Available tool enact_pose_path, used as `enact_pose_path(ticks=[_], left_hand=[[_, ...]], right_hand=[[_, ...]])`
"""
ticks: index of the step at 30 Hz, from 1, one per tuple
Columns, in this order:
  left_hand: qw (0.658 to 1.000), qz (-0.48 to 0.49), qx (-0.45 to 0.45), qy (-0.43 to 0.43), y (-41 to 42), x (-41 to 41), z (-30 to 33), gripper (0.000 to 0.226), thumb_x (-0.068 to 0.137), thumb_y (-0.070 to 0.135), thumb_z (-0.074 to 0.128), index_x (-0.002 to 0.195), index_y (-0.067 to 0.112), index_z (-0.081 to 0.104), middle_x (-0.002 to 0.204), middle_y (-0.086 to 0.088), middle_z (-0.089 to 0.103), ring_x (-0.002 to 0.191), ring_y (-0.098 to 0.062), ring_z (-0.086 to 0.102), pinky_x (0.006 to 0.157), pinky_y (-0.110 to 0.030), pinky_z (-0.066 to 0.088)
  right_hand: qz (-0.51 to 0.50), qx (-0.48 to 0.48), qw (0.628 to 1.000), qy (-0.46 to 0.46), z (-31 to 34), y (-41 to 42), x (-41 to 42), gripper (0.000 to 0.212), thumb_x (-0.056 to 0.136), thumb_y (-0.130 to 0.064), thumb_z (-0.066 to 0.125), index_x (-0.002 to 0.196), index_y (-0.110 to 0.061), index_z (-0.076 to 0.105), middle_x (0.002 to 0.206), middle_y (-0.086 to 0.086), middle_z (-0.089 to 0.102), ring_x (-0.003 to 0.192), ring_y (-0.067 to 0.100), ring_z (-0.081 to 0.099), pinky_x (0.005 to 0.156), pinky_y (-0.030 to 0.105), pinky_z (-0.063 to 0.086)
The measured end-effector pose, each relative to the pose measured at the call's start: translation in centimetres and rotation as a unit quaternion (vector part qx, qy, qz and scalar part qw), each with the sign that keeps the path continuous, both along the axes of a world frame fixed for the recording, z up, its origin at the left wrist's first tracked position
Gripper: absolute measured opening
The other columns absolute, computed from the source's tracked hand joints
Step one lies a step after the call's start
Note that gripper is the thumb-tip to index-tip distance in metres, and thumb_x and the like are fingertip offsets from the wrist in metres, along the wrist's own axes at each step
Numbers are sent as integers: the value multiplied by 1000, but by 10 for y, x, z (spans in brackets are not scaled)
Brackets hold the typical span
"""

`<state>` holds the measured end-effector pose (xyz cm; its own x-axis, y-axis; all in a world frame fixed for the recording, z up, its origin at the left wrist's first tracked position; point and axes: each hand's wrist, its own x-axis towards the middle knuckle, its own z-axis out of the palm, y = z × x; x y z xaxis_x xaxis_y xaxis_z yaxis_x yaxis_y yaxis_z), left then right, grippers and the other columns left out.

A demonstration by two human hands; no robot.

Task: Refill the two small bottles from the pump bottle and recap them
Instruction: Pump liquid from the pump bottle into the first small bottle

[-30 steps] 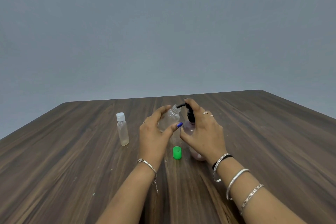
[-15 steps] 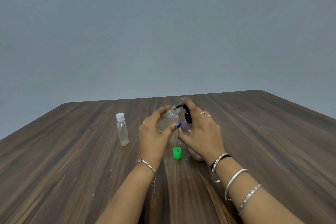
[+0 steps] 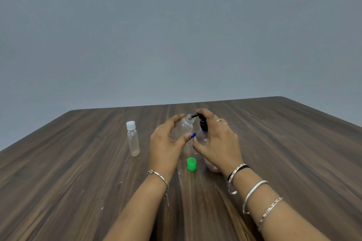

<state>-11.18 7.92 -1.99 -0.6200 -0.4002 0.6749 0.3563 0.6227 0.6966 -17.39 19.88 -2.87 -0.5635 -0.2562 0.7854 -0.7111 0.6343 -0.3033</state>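
On the table [image 3: 293,143], unlabelled open bottle [image 3: 183,129] in left hand [image 3: 166,146], pump bottle [image 3: 202,137] in right hand [image 3: 219,143].

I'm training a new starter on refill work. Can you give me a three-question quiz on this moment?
1. True or false: the white-capped bottle stands apart from both hands.
2. Which cap lies loose on the table? A) green B) white C) black
3. Fill in: the pump spout points into the neck of the open bottle, held in the ____ hand.

Key
1. True; it stands upright to the left hand's left.
2. A; the green cap sits between the wrists.
3. Left; the right hand grips the pump bottle, a finger on the pump head.
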Motion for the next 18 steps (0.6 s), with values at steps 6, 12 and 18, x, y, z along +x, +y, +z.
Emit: enact_pose_path(ticks=[6,12,18], left_hand=[[1000,-3,5,2,0,0,1,48,67,21,81,105,39,58,107,11,65,109,-12,58,96,-31,46],[1000,-19,11,-2,0,0,0,46,67,18,81,107,31,62,106,11,65,107,-10,58,95,-27,44],[998,-53,29,1,-3,0,2,46,67,16,80,107,28,62,100,21,62,93,15,55,79,1,38]], right_hand=[[-7,25,999,-29,4,4,-2,77,75,-31,60,130,-48,9,104,-8,57,100,18,52,62,28,41],[10,6,1000,-20,2,1,0,62,72,-26,63,123,-41,31,105,-11,61,98,19,55,60,25,39],[-1,45,999,-13,3,2,0,72,77,-29,57,130,-46,11,102,-8,58,96,18,52,59,27,41]])
